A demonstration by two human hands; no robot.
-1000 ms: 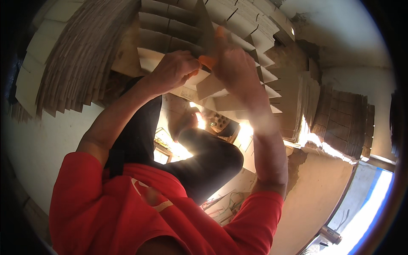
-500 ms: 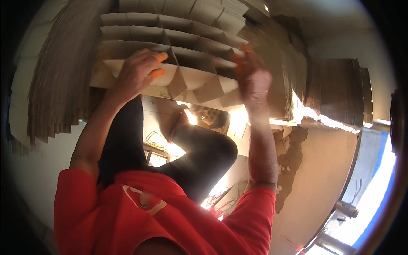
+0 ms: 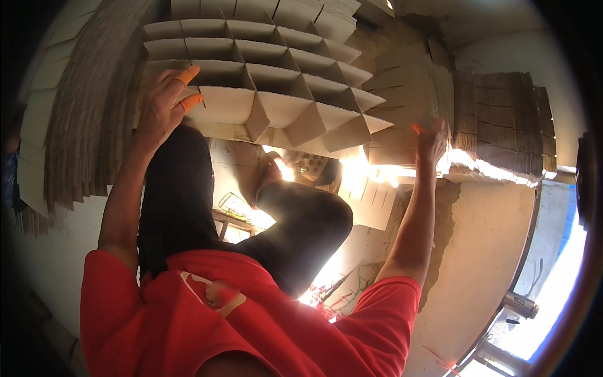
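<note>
A grid of interlocked cardboard dividers lies ahead of me, its strips standing on edge and forming several cells. At its near left part is my left hand, with orange covers on the thumb and a finger. Those two digits are spread apart on either side of the nearest strip's upper edge, with no firm grip visible. My right hand is away from the grid, at the near right edge of a pile of slotted cardboard sheets. Its fingers are blurred, one orange tip shows, and whether they hold a sheet is unclear.
A tall row of cardboard sheets stands at the left. Another cardboard stack is at the far right, with more slotted pieces behind the grid. My bent legs are below, and a slotted sheet hangs low beside them.
My right hand has moved from the grid's right side out to the sheet pile. My left hand has shifted left along the nearest strip. The grid's right end is now uncovered.
</note>
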